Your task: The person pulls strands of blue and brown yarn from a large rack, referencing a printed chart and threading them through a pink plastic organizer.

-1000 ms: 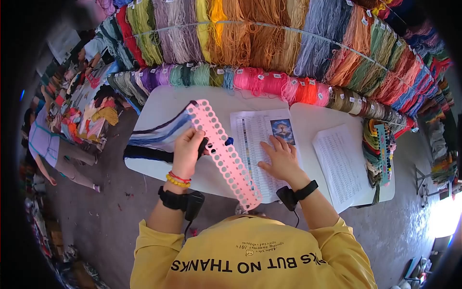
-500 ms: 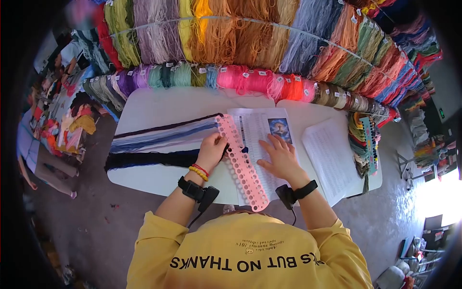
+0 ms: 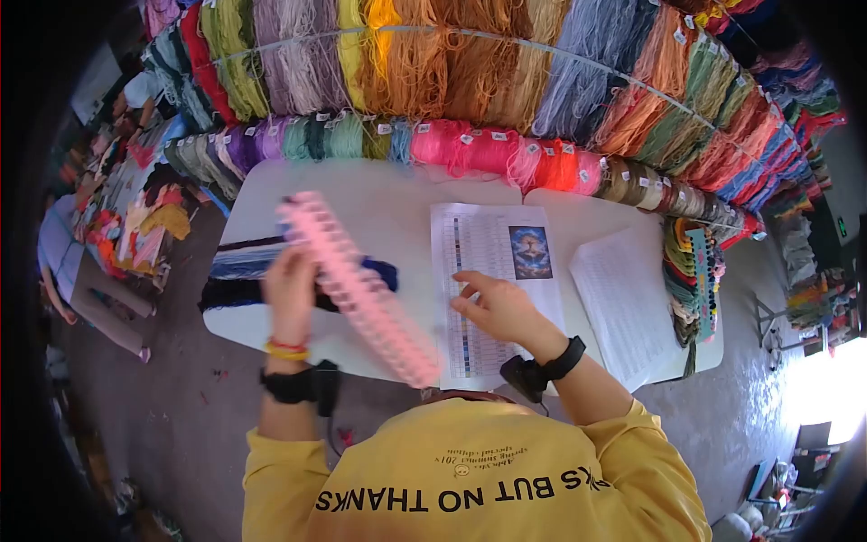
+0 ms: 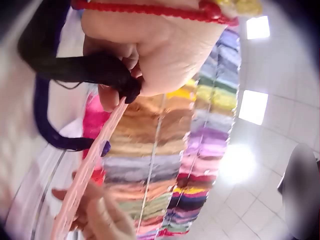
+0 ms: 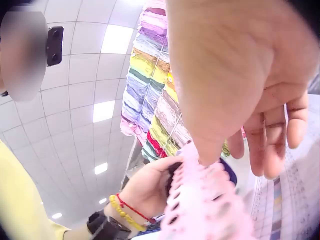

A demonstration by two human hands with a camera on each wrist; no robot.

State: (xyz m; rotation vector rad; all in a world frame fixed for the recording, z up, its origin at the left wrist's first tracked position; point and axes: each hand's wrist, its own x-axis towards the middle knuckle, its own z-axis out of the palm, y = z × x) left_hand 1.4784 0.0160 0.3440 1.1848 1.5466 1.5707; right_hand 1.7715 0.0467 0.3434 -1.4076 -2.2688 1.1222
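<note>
Two hands on view here, left hand (image 3: 291,282) and right hand (image 3: 501,312), and that's one pink strip (image 3: 361,291) plus one teal strip (image 3: 701,280)! Two white tabletops (image 3: 379,188), two lots of printed paper (image 3: 623,307), one colour picture (image 3: 530,253), and on the wrists, two black straps (image 3: 564,359), one red bracelet (image 5: 135,211), one yellow bracelet (image 5: 126,218)!

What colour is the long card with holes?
The card is pink all along; the head view shows it best.

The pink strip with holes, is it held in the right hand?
No, the left hand grips the pink strip, while the right hand is over the printed sheet.
</note>
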